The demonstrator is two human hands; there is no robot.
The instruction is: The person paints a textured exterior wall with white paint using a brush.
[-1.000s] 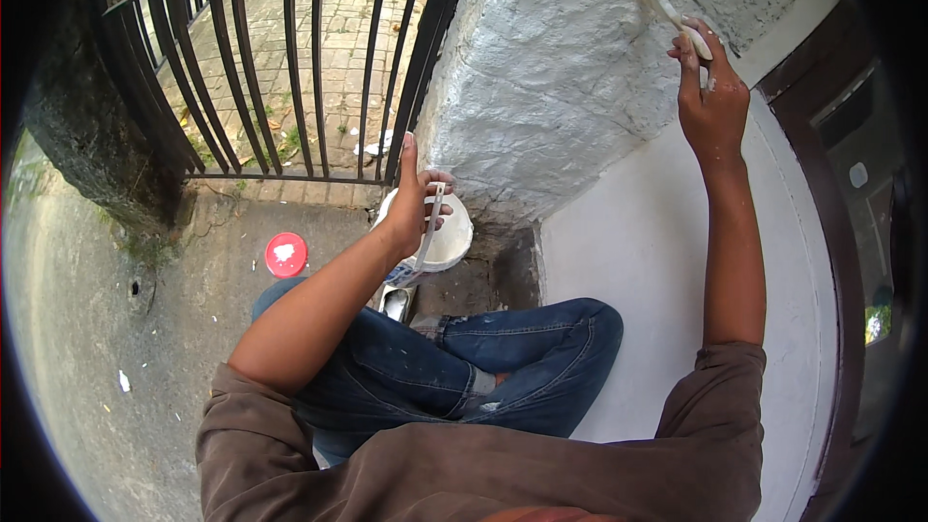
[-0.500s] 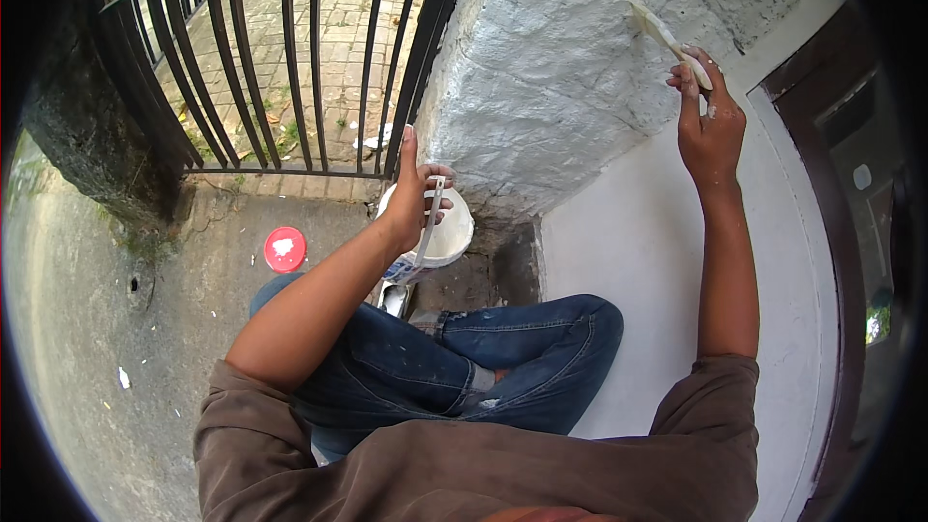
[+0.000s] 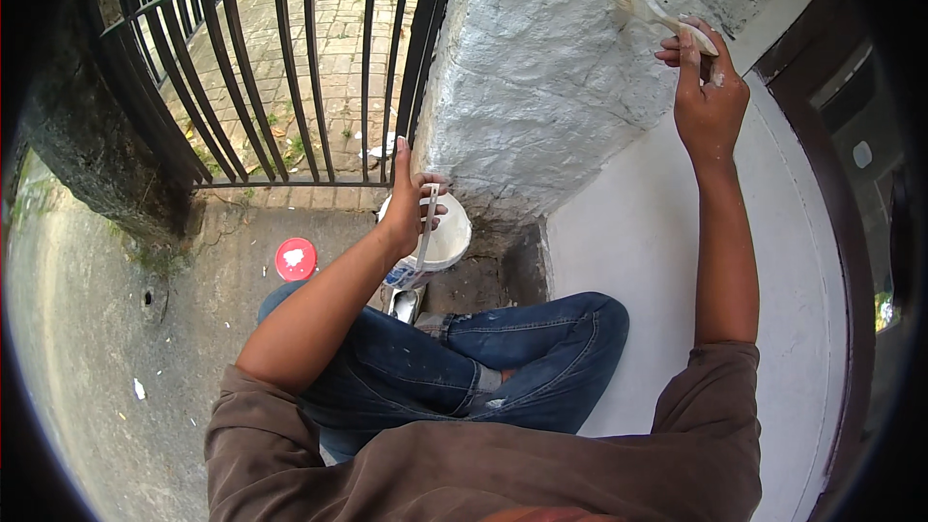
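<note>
My right hand (image 3: 710, 87) grips the pale handle of a paintbrush (image 3: 662, 17), its fingers spotted with white paint. The brush's bristles touch the rough white-painted wall (image 3: 551, 68) near its upper part. My left hand (image 3: 410, 217) is closed round the thin white handle of a paint bucket (image 3: 460, 232), the thumb pointing up. White paint coats the inside of the bucket, which my left hand partly covers. The bucket stands at the wall's foot, just beyond my crossed legs.
A red lid (image 3: 296, 259) with white paint on it lies on the concrete ground (image 3: 213, 329) to the left. Beyond stands a black metal gate (image 3: 309, 68) beside a dark stone post (image 3: 106, 164). A smooth white ledge (image 3: 628, 232) and a dark-framed door (image 3: 822, 87) are at right.
The brush has swung to a flatter slant, its bristles a little farther left along the wall. My left hand keeps its hold on the bucket handle, and the view has shifted slightly.
</note>
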